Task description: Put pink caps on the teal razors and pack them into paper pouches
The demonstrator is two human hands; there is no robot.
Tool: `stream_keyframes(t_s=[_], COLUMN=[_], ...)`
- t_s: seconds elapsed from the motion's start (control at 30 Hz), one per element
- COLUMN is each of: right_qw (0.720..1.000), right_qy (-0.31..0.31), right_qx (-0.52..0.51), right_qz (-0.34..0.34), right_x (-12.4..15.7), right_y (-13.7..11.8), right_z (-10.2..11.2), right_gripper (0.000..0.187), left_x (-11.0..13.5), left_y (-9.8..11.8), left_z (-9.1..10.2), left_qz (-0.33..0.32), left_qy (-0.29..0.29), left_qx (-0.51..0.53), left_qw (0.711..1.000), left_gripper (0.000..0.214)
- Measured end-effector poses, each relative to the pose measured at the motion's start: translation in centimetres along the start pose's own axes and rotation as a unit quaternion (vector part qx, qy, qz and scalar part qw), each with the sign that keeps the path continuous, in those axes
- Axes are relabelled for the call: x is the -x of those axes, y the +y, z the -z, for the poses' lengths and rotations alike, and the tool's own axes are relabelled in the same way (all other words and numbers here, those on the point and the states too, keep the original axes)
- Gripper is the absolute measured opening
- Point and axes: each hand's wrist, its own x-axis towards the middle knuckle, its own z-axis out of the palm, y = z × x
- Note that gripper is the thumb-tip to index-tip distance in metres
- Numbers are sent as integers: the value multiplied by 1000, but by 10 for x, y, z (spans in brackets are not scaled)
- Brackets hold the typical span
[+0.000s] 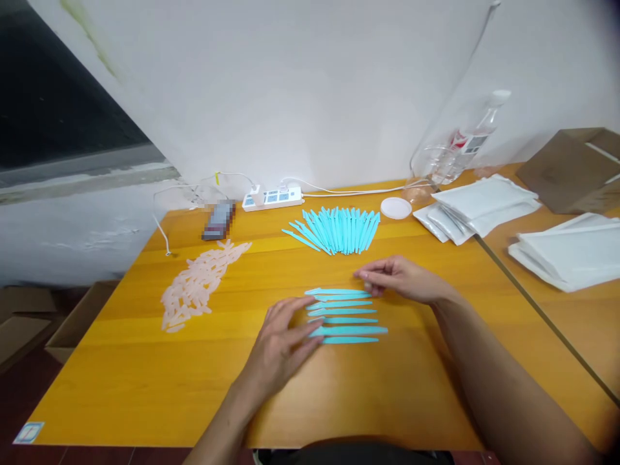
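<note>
Several light-blue plastic sticks (pixel 345 315) lie side by side in a short row on the orange table (pixel 145 374). My left hand (pixel 283 342) rests flat with fingers stretched out, its fingertips touching the left ends of the lower sticks. My right hand (pixel 400 278) hovers at the row's upper right end, fingers loosely curled together near the top stick; I cannot see anything held in it. Farther back a fanned heap of the same blue sticks (pixel 339 229) lies on the table.
A pile of pale pink pieces (pixel 198 287) lies at the left. At the back are a white power strip (pixel 272 197), a white round lid (pixel 396 207) and a plastic bottle (pixel 467 145). White pouches (pixel 484 203) and a cardboard box (pixel 571 168) sit at the right.
</note>
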Motion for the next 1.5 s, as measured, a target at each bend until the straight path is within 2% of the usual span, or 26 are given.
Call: stream_keyframes(t_s=[0.1, 0.17, 0.23, 0.33, 0.47, 0.53, 0.63, 0.73, 0.83, 0.93, 1.03, 1.17, 1.23, 1.33, 1.4, 1.5], right_qw=[991, 983, 976, 963, 923, 893, 861, 858, 864, 875, 891, 914, 938, 984, 992, 995], right_qy=[132, 179, 201, 222, 240, 235, 212, 197, 196, 193, 188, 172, 159, 125, 114, 94], right_qx=[12, 35, 75, 154, 301, 383, 462, 475, 464, 443, 413, 366, 302, 112, 35, -15], right_qz=[-12, -18, -20, -14, 13, 34, 22, -1, -22, -32, -19, 35, 52, 58, 48, 28], right_x=[-1, -4, -6, -12, -41, -65, -107, -141, -161, -166, -161, -138, -118, -81, -58, -32], right_y=[7, 13, 16, 14, -4, -17, -32, -38, -37, -36, -40, -45, -43, -29, -17, 0], right_z=[9, 10, 9, 0, -24, -39, -60, -72, -76, -77, -78, -68, -55, -32, -21, -15], right_gripper=[62, 65, 64, 56, 35, 33, 35, 33, 30, 26, 20, 17, 14, 12, 20, 31], left_x=[26, 35, 38, 35, 29, 27, 28, 41, 61, 75, 71, 47, 38, 30, 25, 13], left_y=[6, 6, 5, 1, -14, -28, -56, -85, -114, -137, -153, -158, -153, -142, -134, -122], left_z=[-15, -24, -25, -7, 32, 48, 63, 75, 87, 95, 96, 87, 83, 79, 78, 72], left_qz=[-34, -29, -11, 38, 118, 136, 158, 200, 248, 280, 287, 247, 238, 232, 236, 218], left_qy=[-8, 3, 43, 141, 269, 311, 331, 325, 305, 242, 187, 143, 121, 85, 55, 43], left_qx=[-76, -102, -110, -95, -87, -96, -123, -140, -156, -186, -247, -352, -373, -340, -308, -243], left_qw=[996, 994, 993, 985, 952, 936, 922, 914, 906, 910, 906, 891, 889, 907, 920, 944], left_gripper=[30, 32, 40, 46, 25, 17, 16, 20, 27, 32, 33, 36, 36, 32, 30, 35])
